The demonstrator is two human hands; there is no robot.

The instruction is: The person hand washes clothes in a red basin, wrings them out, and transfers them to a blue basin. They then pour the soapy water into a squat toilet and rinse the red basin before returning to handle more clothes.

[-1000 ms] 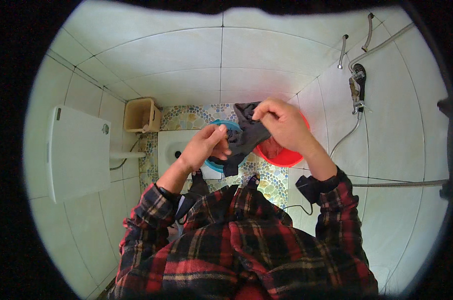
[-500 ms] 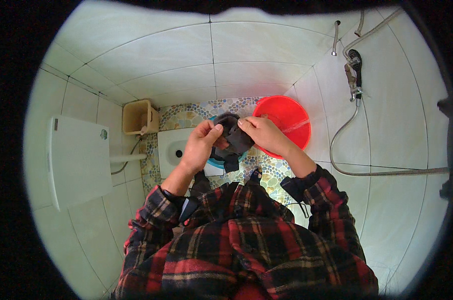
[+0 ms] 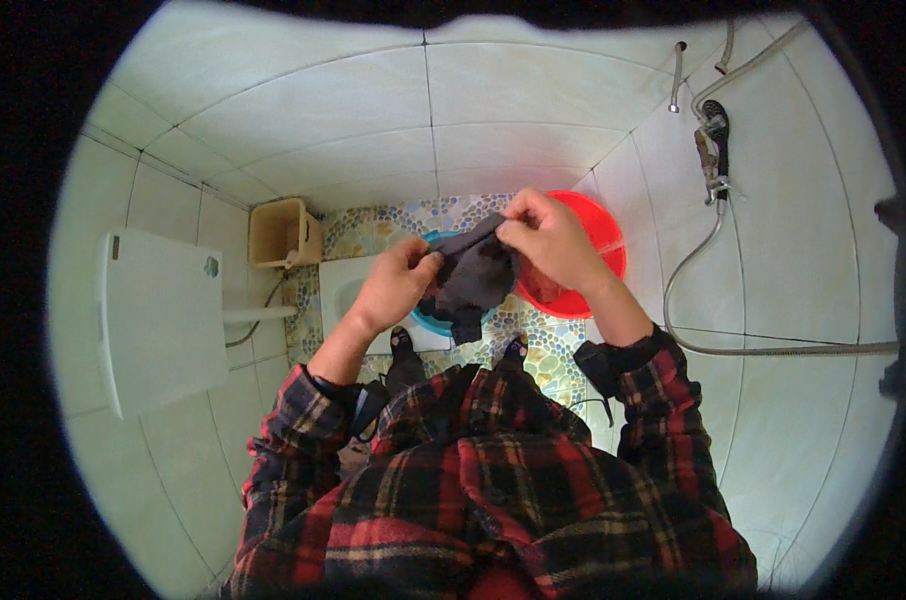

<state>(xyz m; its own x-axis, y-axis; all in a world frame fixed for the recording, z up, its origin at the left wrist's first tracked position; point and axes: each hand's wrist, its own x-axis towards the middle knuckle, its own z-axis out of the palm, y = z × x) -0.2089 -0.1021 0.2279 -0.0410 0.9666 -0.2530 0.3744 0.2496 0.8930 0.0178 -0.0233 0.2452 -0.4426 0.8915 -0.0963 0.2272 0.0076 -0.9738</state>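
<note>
A: Your grip?
B: Your left hand (image 3: 395,285) pinches the dark cloth (image 3: 480,278) at its left edge; your right hand (image 3: 558,240) pinches its far right edge.
A: Cloth where?
B: Stretched between them, hanging over the blue basin (image 3: 434,326). Red basin (image 3: 598,225) right, beige bin (image 3: 265,224) far left.

Mostly hidden behind dark grey cloth (image 3: 481,278): round blue plastic basin (image 3: 433,325). Partly covered by right hand (image 3: 555,240): round red plastic basin (image 3: 601,228). Partly behind left hand (image 3: 393,285) and forearm (image 3: 343,345): white ceramic squat pan (image 3: 336,273). Cut off at dark right rim: flexible metal hose (image 3: 773,350). Cannot read small greenish mark (image 3: 212,267) on white box-shaped cistern (image 3: 163,325).
</note>
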